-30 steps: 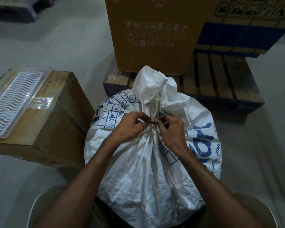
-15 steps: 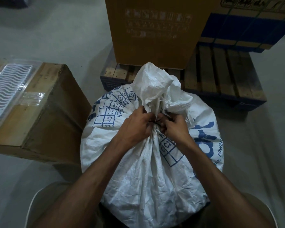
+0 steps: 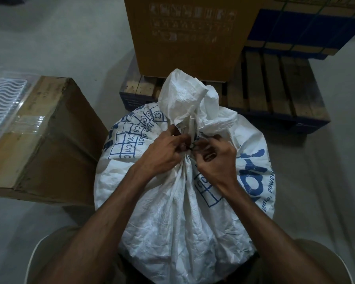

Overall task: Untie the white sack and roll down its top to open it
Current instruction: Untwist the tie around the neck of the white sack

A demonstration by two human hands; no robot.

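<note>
The person's forearms are bare from elbow to wrist, with no sleeve, watch or ring showing on the left hand (image 3: 162,154) or right hand (image 3: 217,162). Either side of the white sack (image 3: 178,212), the knees wear olive-khaki trousers.

White sack (image 3: 172,218) is sitting upright at near centre, bulging full, crinkled woven plastic with blue grid and lettering print. Neck (image 3: 188,158) is still cinched tight by a tie. Loose top (image 3: 184,99) is standing up above it, flopping right.
</note>
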